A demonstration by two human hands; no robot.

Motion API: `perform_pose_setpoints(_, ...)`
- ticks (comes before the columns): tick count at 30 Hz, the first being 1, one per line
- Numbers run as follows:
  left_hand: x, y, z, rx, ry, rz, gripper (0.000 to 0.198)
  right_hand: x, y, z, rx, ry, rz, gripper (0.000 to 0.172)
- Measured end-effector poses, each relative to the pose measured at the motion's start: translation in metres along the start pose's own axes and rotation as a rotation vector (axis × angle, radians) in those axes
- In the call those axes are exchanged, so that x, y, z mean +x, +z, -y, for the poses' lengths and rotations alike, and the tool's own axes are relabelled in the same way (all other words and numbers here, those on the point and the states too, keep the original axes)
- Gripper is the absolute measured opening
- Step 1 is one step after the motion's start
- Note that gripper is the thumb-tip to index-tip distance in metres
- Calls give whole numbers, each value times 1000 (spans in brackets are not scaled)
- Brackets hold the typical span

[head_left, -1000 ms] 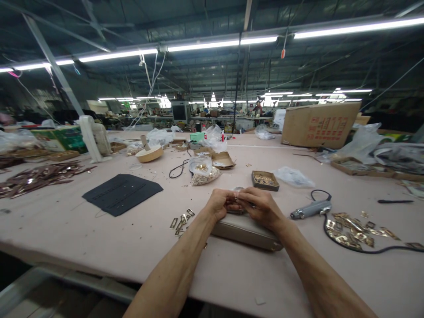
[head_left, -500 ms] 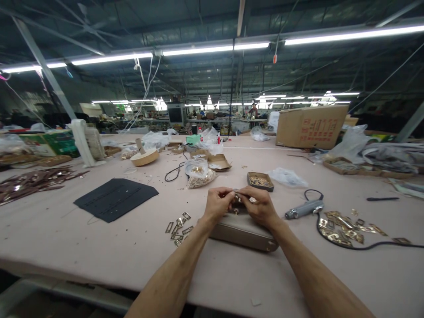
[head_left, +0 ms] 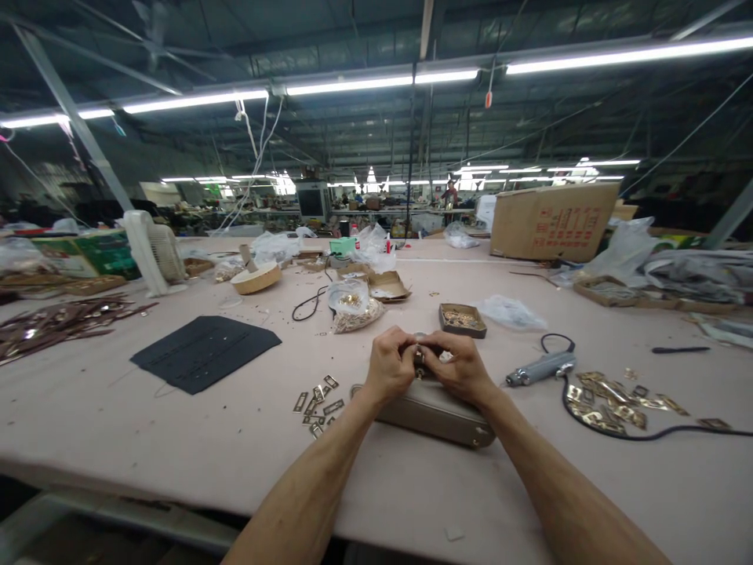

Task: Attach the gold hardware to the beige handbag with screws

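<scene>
A taupe handbag (head_left: 435,416) lies on the table in front of me, its long side facing me. My left hand (head_left: 391,361) is closed at its top edge, thumb and fingers pinching. From the other side my right hand (head_left: 456,362) pinches the same spot, and the two thumbs nearly meet. Between them shows a small gold metal clasp (head_left: 420,355); what lies under the fingers is hidden. Loose gold metal frames (head_left: 318,404) lie left of the bag. To the right rests a grey electric screwdriver (head_left: 540,369) with a black cord.
More gold plates (head_left: 617,404) are scattered at the right. Behind my hands stand a small box of metal pieces (head_left: 463,320) and a clear bag of fittings (head_left: 356,306). A black panel (head_left: 205,353) lies left, near a tape roll (head_left: 256,278). A large carton (head_left: 553,222) stands at the back.
Both hands have drawn slightly together, and the thumbs have shifted down around the clasp. The handbag stays in nearly the same place.
</scene>
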State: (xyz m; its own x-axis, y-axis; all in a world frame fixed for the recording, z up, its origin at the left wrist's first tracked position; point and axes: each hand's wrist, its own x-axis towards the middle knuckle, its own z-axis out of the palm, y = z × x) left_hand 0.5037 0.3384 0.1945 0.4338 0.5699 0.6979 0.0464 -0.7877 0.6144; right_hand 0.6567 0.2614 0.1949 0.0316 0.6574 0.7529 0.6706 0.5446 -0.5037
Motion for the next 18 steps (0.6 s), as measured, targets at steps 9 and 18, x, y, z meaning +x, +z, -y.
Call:
perform_pose_setpoints(9,-1,-2,-3,84,-91,19,16,0,2,-2,21,86,-7,13)
perform_pose_setpoints(18,-1,7,5,-318,-364,145,15,1,1,-1,78,86,-119,10)
